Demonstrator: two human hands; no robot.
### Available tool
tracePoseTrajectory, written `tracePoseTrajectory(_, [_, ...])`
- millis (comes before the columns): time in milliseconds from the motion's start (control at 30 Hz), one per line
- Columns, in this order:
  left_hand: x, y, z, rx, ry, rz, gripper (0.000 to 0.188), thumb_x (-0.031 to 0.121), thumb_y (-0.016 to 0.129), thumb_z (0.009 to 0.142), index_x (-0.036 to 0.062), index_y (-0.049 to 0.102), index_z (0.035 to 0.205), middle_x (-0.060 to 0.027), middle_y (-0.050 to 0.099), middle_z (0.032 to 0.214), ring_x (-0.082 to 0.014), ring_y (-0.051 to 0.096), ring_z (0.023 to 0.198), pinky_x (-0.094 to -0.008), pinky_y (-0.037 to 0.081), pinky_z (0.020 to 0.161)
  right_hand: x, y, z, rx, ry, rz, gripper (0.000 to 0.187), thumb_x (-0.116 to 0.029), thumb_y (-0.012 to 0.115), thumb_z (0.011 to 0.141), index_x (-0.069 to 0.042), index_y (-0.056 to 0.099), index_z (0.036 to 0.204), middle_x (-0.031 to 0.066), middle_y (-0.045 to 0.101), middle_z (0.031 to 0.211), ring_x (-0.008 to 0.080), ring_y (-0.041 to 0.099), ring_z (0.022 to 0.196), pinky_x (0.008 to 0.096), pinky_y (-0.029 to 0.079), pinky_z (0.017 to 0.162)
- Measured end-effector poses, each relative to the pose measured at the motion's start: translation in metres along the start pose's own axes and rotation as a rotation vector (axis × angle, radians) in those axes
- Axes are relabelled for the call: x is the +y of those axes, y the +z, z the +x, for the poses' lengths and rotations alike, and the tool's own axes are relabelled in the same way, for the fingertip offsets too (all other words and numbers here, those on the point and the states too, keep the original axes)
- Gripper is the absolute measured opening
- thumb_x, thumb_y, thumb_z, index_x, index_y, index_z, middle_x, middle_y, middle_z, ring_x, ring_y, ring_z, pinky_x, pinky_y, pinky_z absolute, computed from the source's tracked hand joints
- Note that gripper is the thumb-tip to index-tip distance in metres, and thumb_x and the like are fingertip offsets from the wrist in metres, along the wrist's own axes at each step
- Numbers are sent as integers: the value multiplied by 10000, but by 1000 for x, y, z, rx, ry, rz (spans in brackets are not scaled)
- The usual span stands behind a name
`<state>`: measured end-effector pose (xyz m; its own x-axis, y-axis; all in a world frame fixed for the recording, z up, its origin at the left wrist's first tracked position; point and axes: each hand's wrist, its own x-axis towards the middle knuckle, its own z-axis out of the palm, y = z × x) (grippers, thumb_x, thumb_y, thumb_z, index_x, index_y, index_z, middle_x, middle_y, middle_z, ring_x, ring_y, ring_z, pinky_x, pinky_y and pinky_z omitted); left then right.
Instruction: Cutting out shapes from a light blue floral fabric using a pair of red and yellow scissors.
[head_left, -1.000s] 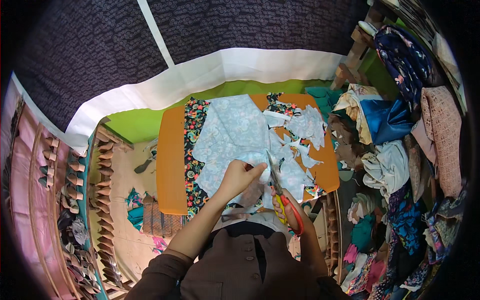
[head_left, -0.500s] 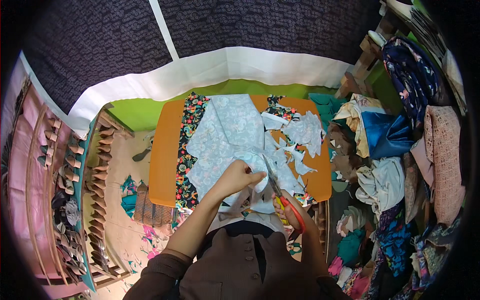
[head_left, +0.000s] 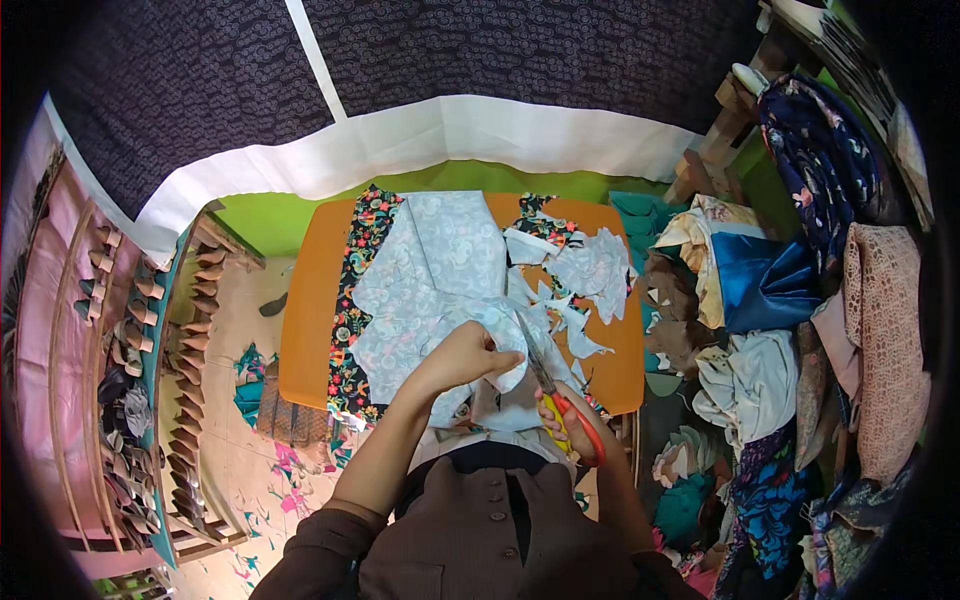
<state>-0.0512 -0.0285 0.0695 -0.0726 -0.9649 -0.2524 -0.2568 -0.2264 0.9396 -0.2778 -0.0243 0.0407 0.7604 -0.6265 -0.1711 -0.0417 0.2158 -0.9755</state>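
My left hand point(head_left: 463, 362) is closed in a pinch on the near edge of a floral fabric point(head_left: 425, 250), whose pale underside faces up. Scissors point(head_left: 539, 360) with red and yellow handles are in my right hand point(head_left: 560, 418), their blades pointing away from me beside the edge of the pinched cloth. Whether the blades are on the cloth, I cannot tell. Underneath lies more of the cloth, its black side with bright flowers showing along the left. Ragged offcuts point(head_left: 590, 270) lie to the right of the scissors.
The cloth rests on an orange table point(head_left: 310, 290). Wooden shoe-shaped forms point(head_left: 190, 385) line a rack on the left. Heaped fabrics point(head_left: 750, 380) crowd the right side, with a blue satin piece point(head_left: 765, 280) among them. Scraps point(head_left: 290, 490) litter the floor at lower left.
The view has shifted slightly, so the table and cloth appear further left. Both hands keep nearly the same pose, the left still pinching the cloth and the right still holding the scissors.
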Motion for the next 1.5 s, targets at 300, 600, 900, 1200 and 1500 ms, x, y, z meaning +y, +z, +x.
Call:
tracePoseTrajectory(300, [16, 1, -2, -55, -22, -34, 196, 176, 641, 710, -8, 582, 738, -14, 550, 612, -79, 479, 541, -249, 394, 496, -7, -16, -3, -38, 93, -28, 642, -628, 384, 777, -36, 437, 1020, -21, 407, 686, 58, 390, 590, 194, 342, 537])
tracePoseTrajectory(600, [-5, 9, 4, 247, 99, -236, 244, 239, 609, 775, -5, 597, 770, -26, 560, 610, -69, 482, 539, -233, 382, 496, 0, -12, 3, 36, 41, -240, 573, -564, 413, 805, -42, 436, 1042, 22, 459, 713, 115, 437, 630, 232, 365, 584])
tracePoseTrajectory(900, [6, -11, -9, 181, 26, -86, 283, 254, 640, 724, -23, 591, 693, -50, 545, 568, -101, 472, 501, -261, 375, 475, -1, 13, 12, 6, 39, -43, 657, -625, 430, 753, -44, 398, 1059, -4, 393, 729, 62, 363, 597, 180, 310, 526])
tracePoseTrajectory(1200, [-16, -46, -17, 86, -91, 107, 361, 289, 677, 668, -29, 537, 572, -49, 482, 490, -111, 430, 459, -277, 351, 439, 3, 36, 27, -13, 207, 84, 663, -640, 449, 738, -49, 415, 1036, -26, 367, 693, 35, 330, 561, 159, 283, 490])
tracePoseTrajectory(1500, [-20, -76, -25, -11, -132, 104, 377, 286, 701, 648, -29, 521, 549, -47, 458, 475, -109, 434, 457, -283, 337, 418, -2, 59, 40, -51, 145, 53, 695, -669, 472, 701, -62, 403, 1031, -35, 364, 726, 13, 327, 570, 130, 271, 471])
